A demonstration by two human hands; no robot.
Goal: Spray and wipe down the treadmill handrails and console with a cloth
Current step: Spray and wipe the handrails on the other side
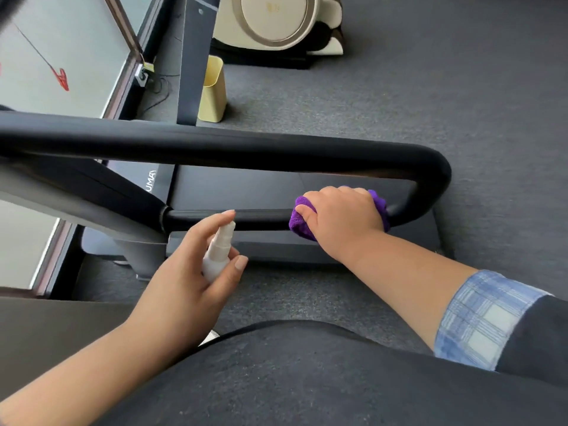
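Observation:
A black padded treadmill handrail (233, 149) runs across the view and loops round at the right into a thinner lower bar (261, 215). My right hand (344, 219) grips a purple cloth (299, 222) wrapped around that lower bar near the bend. My left hand (190, 272) holds a small white spray bottle (218, 250) just below the bar, index finger on its nozzle, which points at the bar. The console is out of view.
The treadmill deck (233, 192) lies beneath the rails on grey carpet (430, 103). A yellow bin (212, 90) stands by the treadmill's upright post (192, 59). A cream round-faced machine (276, 20) sits at the back. A window (61, 56) is on the left.

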